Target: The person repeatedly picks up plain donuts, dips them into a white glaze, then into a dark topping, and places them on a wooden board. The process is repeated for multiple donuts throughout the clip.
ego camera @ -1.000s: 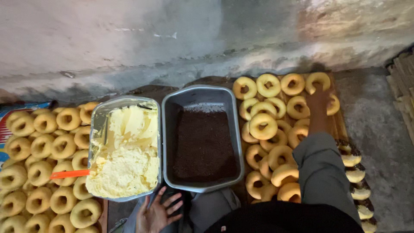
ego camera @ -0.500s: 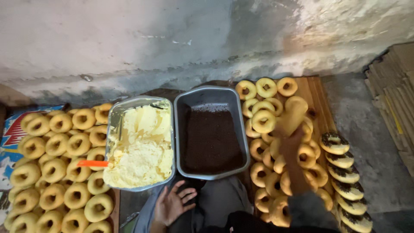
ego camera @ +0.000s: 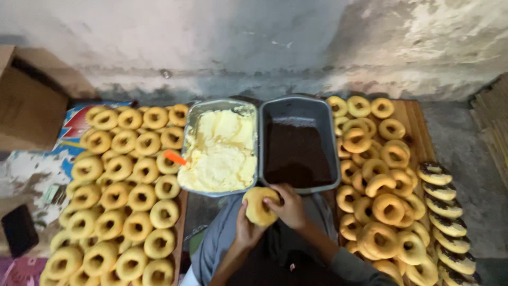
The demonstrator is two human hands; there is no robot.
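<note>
Both hands are on one plain doughnut (ego camera: 260, 205), the left hand (ego camera: 244, 229) cupping it from below and the right hand (ego camera: 288, 206) with its grip closed over the side, just in front of two trays. Those are the cream tray (ego camera: 197, 123) and, right of it, the dark sprinkle tray (ego camera: 328, 137). Left of the cream tray lie several dozen plain doughnuts (ego camera: 123, 185), too many to count exactly.
</note>
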